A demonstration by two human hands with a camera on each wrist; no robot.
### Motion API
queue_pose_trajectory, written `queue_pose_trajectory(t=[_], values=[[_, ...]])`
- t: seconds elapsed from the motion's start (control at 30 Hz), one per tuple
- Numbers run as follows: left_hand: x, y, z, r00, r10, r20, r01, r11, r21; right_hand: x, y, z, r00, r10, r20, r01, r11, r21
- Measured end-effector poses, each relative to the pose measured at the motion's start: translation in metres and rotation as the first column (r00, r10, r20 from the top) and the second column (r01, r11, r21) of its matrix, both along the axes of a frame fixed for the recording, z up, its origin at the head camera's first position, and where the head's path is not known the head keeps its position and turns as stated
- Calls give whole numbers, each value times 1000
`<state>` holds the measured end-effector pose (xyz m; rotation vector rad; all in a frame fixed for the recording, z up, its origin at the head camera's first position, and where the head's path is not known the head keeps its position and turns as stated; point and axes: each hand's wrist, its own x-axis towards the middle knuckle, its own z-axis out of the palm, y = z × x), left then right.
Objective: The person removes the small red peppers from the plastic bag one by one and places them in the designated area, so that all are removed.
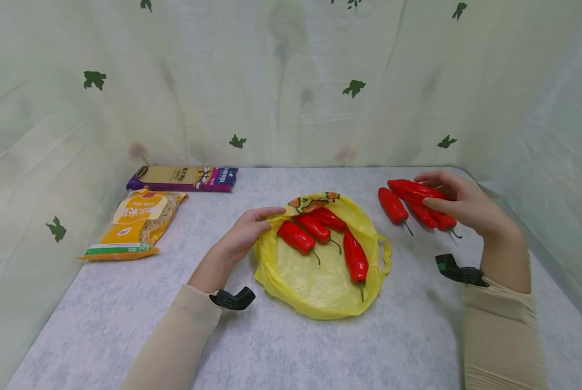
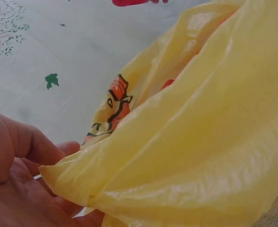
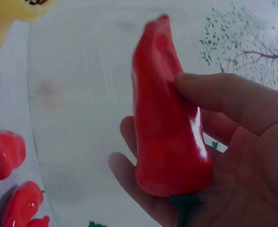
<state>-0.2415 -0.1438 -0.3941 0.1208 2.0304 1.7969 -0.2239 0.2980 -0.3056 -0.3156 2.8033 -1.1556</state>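
Observation:
A yellow plastic bag (image 1: 320,292) lies spread open mid-table, with several red peppers (image 1: 354,257) inside it. At its left rim, my left hand (image 1: 242,233) pinches the plastic between thumb and fingers; the left wrist view shows the bag's edge (image 2: 63,177) in that grip. My right hand (image 1: 471,208) is at the right of the table and holds a red pepper (image 3: 169,113), thumb on one side and fingers behind, its green stem pointing down in the right wrist view. Below and beside that hand, other red peppers (image 1: 392,206) lie on the table.
At the back left lies a long purple and tan packet (image 1: 183,179). In front of it is an orange food packet (image 1: 135,222) with a clear window. A pale curtain (image 1: 281,81) with green leaf prints stands behind the table (image 1: 291,352) and along both sides.

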Motion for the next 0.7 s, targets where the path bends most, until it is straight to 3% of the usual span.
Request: queue_pose_trajectory(t=[0.43,0.7], values=[[1,1,1,1000,4,9,-4,1000,-20,-1,33,-12,988,67,137,-76,995,62],[1,1,1,1000,3,15,-3,1000,-16,-7,58,-31,981,29,192,-55,990,131]])
